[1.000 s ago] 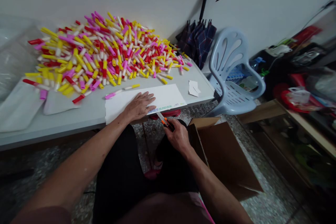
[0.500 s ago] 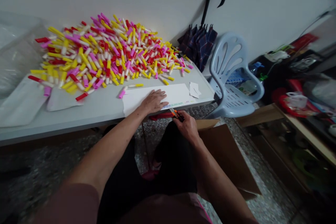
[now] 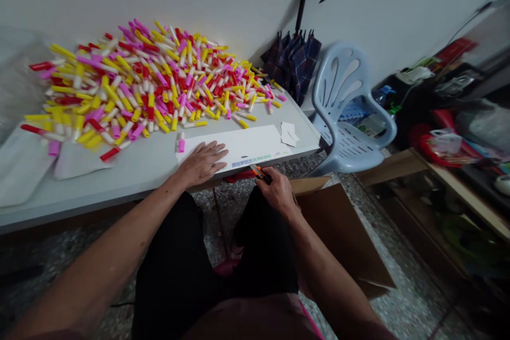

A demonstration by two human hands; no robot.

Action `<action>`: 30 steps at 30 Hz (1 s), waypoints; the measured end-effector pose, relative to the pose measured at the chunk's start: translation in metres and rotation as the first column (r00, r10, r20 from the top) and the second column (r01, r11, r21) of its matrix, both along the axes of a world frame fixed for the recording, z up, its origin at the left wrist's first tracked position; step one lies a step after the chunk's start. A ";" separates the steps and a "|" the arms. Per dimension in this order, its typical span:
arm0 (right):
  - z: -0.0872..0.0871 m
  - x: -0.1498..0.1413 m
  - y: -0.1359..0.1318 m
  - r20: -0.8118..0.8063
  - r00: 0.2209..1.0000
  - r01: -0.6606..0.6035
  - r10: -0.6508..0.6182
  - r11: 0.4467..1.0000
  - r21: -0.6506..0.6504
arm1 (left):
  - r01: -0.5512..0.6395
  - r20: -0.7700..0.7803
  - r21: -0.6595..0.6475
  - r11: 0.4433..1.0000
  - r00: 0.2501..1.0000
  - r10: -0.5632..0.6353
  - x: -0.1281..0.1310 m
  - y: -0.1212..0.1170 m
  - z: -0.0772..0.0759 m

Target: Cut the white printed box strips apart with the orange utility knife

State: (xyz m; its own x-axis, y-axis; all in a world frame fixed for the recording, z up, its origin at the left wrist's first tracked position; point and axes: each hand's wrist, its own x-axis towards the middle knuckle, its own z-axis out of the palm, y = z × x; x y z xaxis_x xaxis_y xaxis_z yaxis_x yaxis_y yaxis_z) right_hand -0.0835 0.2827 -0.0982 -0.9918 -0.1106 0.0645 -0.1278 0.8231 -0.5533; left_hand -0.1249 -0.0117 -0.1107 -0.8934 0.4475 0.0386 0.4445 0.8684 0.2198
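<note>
My left hand [image 3: 201, 163] lies flat and open on the left end of a long white printed card [image 3: 239, 149], which rests on the grey table [image 3: 131, 170]. My right hand [image 3: 279, 191] is below the table's front edge, gripping an orange and black utility knife [image 3: 260, 172]. Its blade is hard to make out. Behind the card spreads a large heap of markers [image 3: 139, 82] with yellow, red and pink caps. A single pink-capped marker [image 3: 181, 142] stands apart from the heap, just beyond the card's left end.
Small white paper pieces [image 3: 289, 134] lie at the table's right end. A pale blue plastic chair [image 3: 346, 106] and a furled plaid umbrella [image 3: 295, 58] stand beyond it. An open cardboard box [image 3: 338, 228] sits on the floor at my right knee, with a cluttered shelf [image 3: 450, 186] further right.
My left hand has slid leftward along the card to its left end. The pink-capped marker now looks upright. My right hand still grips the knife, and the view has shifted slightly.
</note>
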 end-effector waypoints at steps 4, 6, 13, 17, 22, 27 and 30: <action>-0.005 0.014 -0.001 0.003 1.000 -0.002 0.002 0.999 -0.038 | -0.008 0.007 0.008 1.000 1.000 0.008 -0.001 0.000 0.000; -0.007 0.021 -0.001 0.014 1.000 -0.008 0.009 0.998 -0.062 | -0.004 0.011 0.007 1.000 1.000 0.004 0.000 0.000 0.001; -0.001 0.009 -0.014 0.032 0.999 0.004 -0.005 0.999 0.035 | -0.014 0.005 0.050 0.999 1.000 0.014 0.001 0.000 0.001; 0.000 0.012 -0.020 0.012 1.000 0.002 -0.002 0.997 0.073 | -0.011 0.004 0.057 0.998 1.000 0.010 0.000 0.000 -0.001; -0.003 0.027 -0.018 0.022 1.000 -0.012 0.011 0.999 0.048 | -0.009 -0.008 0.040 0.999 1.000 0.009 -0.001 -0.001 -0.001; 0.001 0.016 -0.027 0.036 0.999 -0.009 0.007 0.999 0.049 | -0.012 0.013 0.041 0.999 1.000 0.012 0.000 0.000 0.001; 0.001 0.014 -0.033 0.026 1.000 -0.014 0.014 1.000 0.009 | -0.017 0.017 0.046 0.999 1.000 0.016 0.001 0.001 0.002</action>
